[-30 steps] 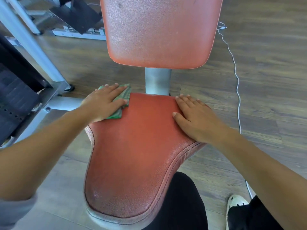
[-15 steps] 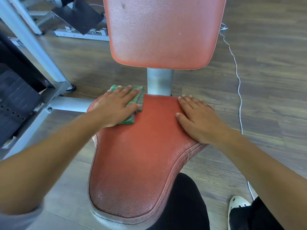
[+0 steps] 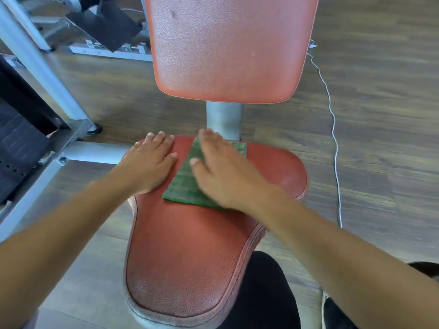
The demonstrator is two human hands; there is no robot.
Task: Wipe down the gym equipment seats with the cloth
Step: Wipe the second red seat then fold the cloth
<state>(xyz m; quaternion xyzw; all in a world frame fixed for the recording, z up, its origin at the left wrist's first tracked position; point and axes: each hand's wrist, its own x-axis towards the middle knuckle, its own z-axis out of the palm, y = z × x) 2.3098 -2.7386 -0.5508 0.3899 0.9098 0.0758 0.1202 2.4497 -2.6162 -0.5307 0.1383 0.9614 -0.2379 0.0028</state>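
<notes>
Switching sides, the green cloth (image 3: 185, 184) is now lying under the right hand (image 3: 225, 176), whereas half a second ago the left hand (image 3: 149, 165) was pressing it nearer the rear left corner. It is sitting at the middle of the rear edge of the red seat (image 3: 190, 257), just in front of the grey post (image 3: 224, 119) that is carrying the backrest (image 3: 225, 48). The left hand is resting on bare vinyl at the rear left, just beside the cloth's left edge and seemingly not touching it.

The handover is probably letting the right hand sweep the right half of the seat without the left arm crossing over. The cloth is lying folded into a flat pad, which is giving it even contact with the pebbled vinyl.

The right hand's grip is not pinching anything. Its fingers are lying straight and close together over the cloth, with the thumb out to the left, pressing down so that friction drags the pad along. That hand is looking blurred, so it is likely sliding. The left hand's grip is spread flat and holding nothing, and I judge it is bracing the person as they lean over the seat.

No brand, label or writing is showing legibly on the seat, backrest, cloth or the grey machine frame (image 3: 47, 74) at the left. Only a small dark spot (image 3: 174, 13) is marking the backrest. A thin white cable (image 3: 332, 119) is trailing across the wooden floor (image 3: 380, 115) to the right, well apart from the seat.
</notes>
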